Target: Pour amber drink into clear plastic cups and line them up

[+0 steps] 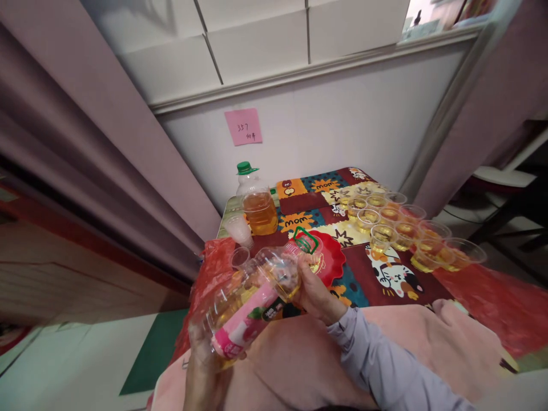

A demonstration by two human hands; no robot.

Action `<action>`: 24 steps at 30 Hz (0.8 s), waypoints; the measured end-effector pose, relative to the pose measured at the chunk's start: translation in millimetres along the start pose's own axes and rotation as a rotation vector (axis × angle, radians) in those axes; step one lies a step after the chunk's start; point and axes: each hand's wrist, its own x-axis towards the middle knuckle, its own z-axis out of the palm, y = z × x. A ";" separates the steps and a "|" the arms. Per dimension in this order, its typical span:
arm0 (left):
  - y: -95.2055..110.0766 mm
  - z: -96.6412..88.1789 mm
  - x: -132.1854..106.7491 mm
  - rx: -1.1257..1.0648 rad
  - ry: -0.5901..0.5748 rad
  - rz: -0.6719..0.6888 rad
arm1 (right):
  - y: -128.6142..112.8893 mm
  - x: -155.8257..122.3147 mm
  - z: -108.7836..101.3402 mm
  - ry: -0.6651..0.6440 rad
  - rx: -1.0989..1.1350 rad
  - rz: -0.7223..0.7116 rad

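A large clear bottle (252,308) of pale yellow liquid, with a pink label, lies tilted in my hands, its mouth pointing up and right in view. My left hand (201,354) is closed around its base and partly hidden behind it. Near the neck, my right hand (317,291) grips the bottle from the right. A green carrying ring (303,240) sits at the neck, over a red scalloped plate (337,258). Beneath the neck, a clear cup (317,261) stands in the plate. Whether liquid is flowing cannot be made out.
Several clear cups of yellow liquid (383,237) stand grouped at the right. Behind the left side are a jug (260,214) with a green cap, stacked cups (240,229) and a single cup (240,258). Red plastic film (214,268) covers the table's left edge.
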 end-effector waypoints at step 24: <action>11.6 2.5 7.7 0.264 -0.126 0.129 | -10.2 4.3 -0.7 0.020 -0.028 0.054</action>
